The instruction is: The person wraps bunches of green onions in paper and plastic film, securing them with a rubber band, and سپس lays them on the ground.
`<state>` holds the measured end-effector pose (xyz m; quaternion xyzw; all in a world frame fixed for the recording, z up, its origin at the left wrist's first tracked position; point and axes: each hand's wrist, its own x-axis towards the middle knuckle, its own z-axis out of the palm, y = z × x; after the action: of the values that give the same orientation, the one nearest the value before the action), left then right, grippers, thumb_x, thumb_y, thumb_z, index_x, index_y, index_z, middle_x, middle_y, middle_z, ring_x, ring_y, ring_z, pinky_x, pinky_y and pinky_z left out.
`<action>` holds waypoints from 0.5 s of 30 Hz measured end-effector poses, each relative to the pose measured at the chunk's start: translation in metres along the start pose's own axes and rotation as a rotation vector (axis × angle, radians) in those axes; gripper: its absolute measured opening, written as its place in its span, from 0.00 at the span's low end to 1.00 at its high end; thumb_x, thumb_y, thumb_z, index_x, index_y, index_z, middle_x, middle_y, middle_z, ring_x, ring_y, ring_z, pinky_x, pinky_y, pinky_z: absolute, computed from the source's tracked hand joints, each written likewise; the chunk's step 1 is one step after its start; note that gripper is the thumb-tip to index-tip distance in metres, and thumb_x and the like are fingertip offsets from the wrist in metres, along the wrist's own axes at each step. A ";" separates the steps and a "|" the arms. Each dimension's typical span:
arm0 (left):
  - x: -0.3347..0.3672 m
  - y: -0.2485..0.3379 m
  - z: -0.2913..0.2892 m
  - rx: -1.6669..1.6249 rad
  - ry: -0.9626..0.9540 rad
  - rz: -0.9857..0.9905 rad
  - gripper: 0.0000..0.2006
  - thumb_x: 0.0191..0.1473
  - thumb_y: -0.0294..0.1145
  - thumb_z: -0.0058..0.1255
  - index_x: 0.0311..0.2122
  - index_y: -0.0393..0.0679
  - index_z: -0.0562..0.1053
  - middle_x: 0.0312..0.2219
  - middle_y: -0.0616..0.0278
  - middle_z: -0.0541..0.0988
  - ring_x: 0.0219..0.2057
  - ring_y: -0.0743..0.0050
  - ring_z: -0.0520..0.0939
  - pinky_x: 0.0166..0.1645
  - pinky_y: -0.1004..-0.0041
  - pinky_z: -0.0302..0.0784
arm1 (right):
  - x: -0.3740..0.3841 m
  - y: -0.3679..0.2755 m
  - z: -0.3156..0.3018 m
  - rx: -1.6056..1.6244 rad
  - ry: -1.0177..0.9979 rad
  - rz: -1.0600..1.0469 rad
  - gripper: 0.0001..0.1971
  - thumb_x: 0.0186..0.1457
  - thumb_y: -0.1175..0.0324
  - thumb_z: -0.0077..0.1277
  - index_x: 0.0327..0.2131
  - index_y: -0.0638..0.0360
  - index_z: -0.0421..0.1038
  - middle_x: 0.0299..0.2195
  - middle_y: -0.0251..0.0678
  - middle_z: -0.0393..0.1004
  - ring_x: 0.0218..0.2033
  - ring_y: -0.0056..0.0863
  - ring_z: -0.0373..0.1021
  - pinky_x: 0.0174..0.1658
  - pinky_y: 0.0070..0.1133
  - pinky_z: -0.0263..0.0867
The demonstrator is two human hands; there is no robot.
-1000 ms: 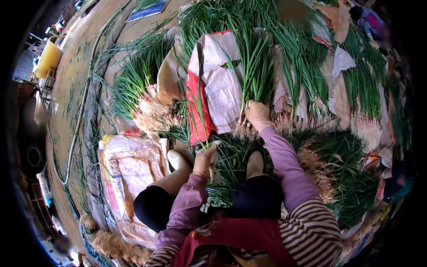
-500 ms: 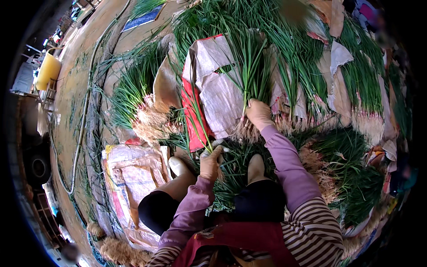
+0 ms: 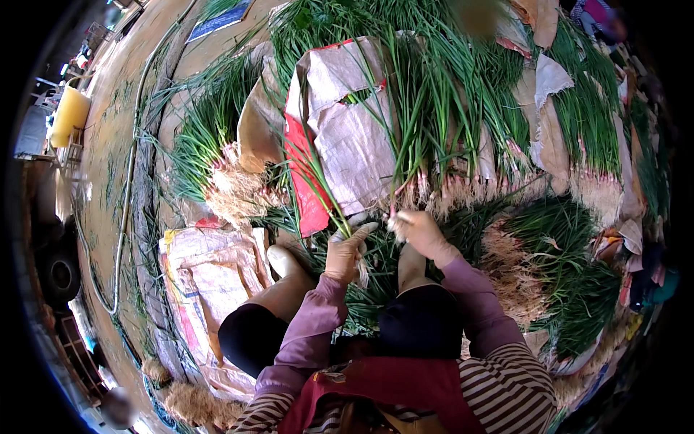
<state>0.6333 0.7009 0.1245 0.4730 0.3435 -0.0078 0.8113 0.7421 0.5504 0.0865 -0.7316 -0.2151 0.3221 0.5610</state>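
My left hand [image 3: 344,254], in what looks like a thin pale glove, is closed round a few green onions [image 3: 329,199]. Their leaves rise up and to the left, and roots hang below the fist. To its right, my right hand [image 3: 425,235] has its fingers pinched at the root end of another green onion [image 3: 393,211]. That stalk leans upward in front of a row of green onions [image 3: 426,137] lying with roots toward me. A whitish woven sack [image 3: 347,145] with a red edge lies just beyond both hands.
Loose green leaves cover the ground between my boots [image 3: 412,264]. Folded sacks [image 3: 217,289] lie at left, below another onion bunch [image 3: 217,152]. More onions [image 3: 571,267] are heaped at right. A hose [image 3: 137,159] runs along the floor at left, near a yellow container [image 3: 70,116].
My right hand has come down toward me from the stems in the row to a single stalk's root end, nearer my left hand. My left hand keeps its onions almost in place.
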 end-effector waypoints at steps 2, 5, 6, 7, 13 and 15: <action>0.002 -0.001 -0.006 0.018 -0.089 -0.019 0.13 0.50 0.28 0.48 0.42 0.36 0.70 0.27 0.64 0.78 0.13 0.93 0.61 0.16 0.90 0.52 | -0.014 -0.003 0.024 -0.146 -0.232 -0.092 0.16 0.52 0.57 0.47 0.30 0.62 0.72 0.18 0.36 0.72 0.18 0.20 0.66 0.24 0.19 0.63; 0.000 -0.002 0.000 -0.114 -0.001 -0.070 0.05 0.49 0.26 0.50 0.31 0.37 0.72 0.19 0.64 0.76 0.13 0.87 0.67 0.16 0.87 0.58 | -0.011 -0.014 0.014 0.038 -0.494 0.289 0.22 0.52 0.49 0.44 0.30 0.62 0.72 0.17 0.34 0.72 0.17 0.19 0.65 0.23 0.19 0.62; -0.001 -0.003 0.000 -0.089 -0.046 -0.084 0.04 0.48 0.26 0.50 0.30 0.37 0.72 0.18 0.63 0.75 0.13 0.87 0.67 0.16 0.87 0.58 | -0.009 -0.011 0.008 0.103 -0.394 0.262 0.24 0.52 0.47 0.43 0.29 0.63 0.72 0.16 0.32 0.70 0.16 0.17 0.64 0.23 0.18 0.61; 0.000 -0.007 0.001 -0.066 -0.026 -0.089 0.04 0.48 0.26 0.51 0.28 0.38 0.72 0.18 0.62 0.76 0.12 0.87 0.67 0.16 0.86 0.59 | -0.004 -0.010 0.004 0.111 -0.274 0.203 0.23 0.51 0.48 0.44 0.28 0.63 0.71 0.16 0.31 0.69 0.17 0.17 0.63 0.22 0.18 0.60; -0.003 -0.023 0.000 0.205 0.034 -0.019 0.04 0.46 0.26 0.53 0.26 0.39 0.71 0.16 0.62 0.75 0.10 0.86 0.67 0.13 0.84 0.59 | 0.016 -0.017 0.026 -0.335 -0.174 -0.051 0.12 0.48 0.64 0.51 0.24 0.64 0.66 0.19 0.47 0.66 0.20 0.34 0.63 0.27 0.27 0.60; -0.004 -0.025 0.002 0.184 0.053 -0.040 0.04 0.46 0.26 0.53 0.26 0.39 0.71 0.16 0.62 0.75 0.10 0.86 0.67 0.13 0.84 0.59 | 0.010 -0.017 0.028 -0.365 -0.108 -0.116 0.12 0.49 0.64 0.50 0.22 0.64 0.66 0.19 0.48 0.67 0.18 0.39 0.64 0.24 0.28 0.60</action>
<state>0.6229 0.6843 0.1084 0.5386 0.3722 -0.0429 0.7547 0.7300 0.5812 0.0963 -0.7892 -0.3411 0.2838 0.4245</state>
